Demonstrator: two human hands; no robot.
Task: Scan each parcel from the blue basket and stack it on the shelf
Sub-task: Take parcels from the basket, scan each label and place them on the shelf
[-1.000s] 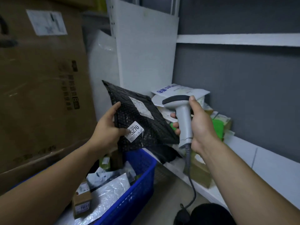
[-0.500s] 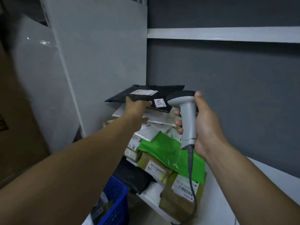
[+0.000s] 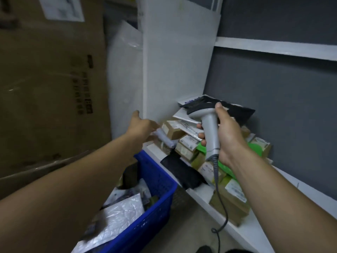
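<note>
Blue basket (image 3: 156, 194) with a silver parcel (image 3: 122, 214) lies below the empty, loosely spread left hand (image 3: 141, 126), nearer to it than the right hand (image 3: 228, 136), which grips the scanner (image 3: 209, 128) above the shelf (image 3: 200, 196).

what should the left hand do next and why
Probably lower the left hand into the blue basket for another parcel, perhaps the silver bag: the hand looks empty, the black parcel already lies on the shelf pile, and the right hand holds the scanner ready.
</note>
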